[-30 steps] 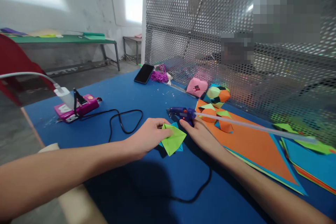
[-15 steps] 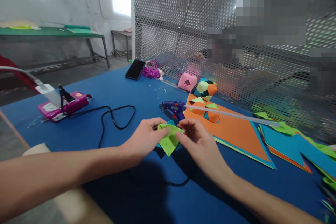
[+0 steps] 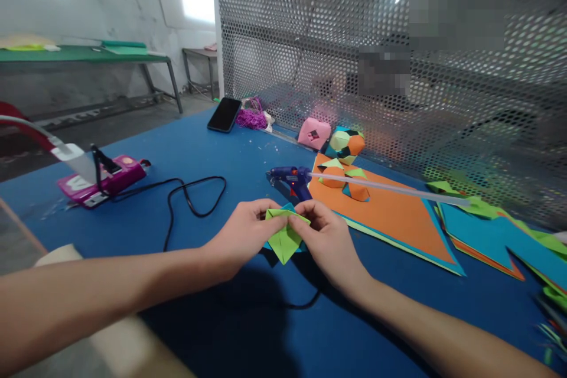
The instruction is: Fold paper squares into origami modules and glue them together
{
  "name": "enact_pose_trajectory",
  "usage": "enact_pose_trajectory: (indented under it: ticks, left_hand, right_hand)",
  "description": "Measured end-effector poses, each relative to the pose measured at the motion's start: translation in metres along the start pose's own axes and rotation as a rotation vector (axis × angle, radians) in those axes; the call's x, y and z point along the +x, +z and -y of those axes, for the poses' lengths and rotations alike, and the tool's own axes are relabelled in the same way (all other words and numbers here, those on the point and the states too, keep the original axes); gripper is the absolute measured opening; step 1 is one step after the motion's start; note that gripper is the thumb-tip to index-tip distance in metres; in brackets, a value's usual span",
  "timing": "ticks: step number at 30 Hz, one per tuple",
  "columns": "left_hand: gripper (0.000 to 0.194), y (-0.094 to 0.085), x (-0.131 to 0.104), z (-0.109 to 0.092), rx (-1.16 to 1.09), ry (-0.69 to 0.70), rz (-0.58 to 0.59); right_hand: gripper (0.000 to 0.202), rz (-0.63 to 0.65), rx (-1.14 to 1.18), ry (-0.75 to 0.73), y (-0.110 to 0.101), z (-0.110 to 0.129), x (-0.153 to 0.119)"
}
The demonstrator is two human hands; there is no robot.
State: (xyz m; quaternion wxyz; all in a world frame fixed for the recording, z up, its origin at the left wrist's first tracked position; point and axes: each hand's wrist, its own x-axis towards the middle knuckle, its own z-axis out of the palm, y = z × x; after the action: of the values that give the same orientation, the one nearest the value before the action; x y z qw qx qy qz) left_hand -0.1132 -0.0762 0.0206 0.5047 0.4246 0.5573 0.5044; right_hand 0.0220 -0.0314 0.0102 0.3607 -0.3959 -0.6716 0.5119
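Observation:
A folded paper piece [image 3: 284,245], lime green on top with blue showing at its edges, is held above the blue table. My left hand [image 3: 248,230] pinches its left side, thumb flat on the green face. My right hand [image 3: 325,236] grips the right side, its thumb pressed near the upper middle. The fingers behind the paper are partly hidden. Just beyond my hands lies a dark blue glue gun [image 3: 290,177] with a small red light and a long clear glue stick [image 3: 390,188] sticking out of its back.
Orange and blue paper sheets [image 3: 390,218] lie to the right, with small folded paper pieces [image 3: 355,188] on them. Behind are a multicoloured paper ball [image 3: 346,144] and a pink one [image 3: 314,133]. A phone [image 3: 224,114], purple string [image 3: 251,118] and a magenta power strip [image 3: 106,180] with black cord sit left.
My right hand has closed in on the paper, its thumb moving left onto the green face and its fingers curling behind. My left hand keeps its hold. The view has shifted slightly.

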Motion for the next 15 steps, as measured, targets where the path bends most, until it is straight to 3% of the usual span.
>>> enact_pose_trajectory:
  ticks: [8, 15]
  left_hand:
    - [0.014, -0.0002, -0.0009, 0.0022, -0.048, 0.010, -0.006]
    - [0.013, -0.0016, 0.0006, -0.0011, 0.072, 0.021, -0.048]
  right_hand:
    - [0.020, -0.017, 0.000, 0.005, 0.0002, -0.0021, 0.0001]
    - [0.016, -0.007, 0.019, -0.004, 0.0005, -0.0058, -0.0002]
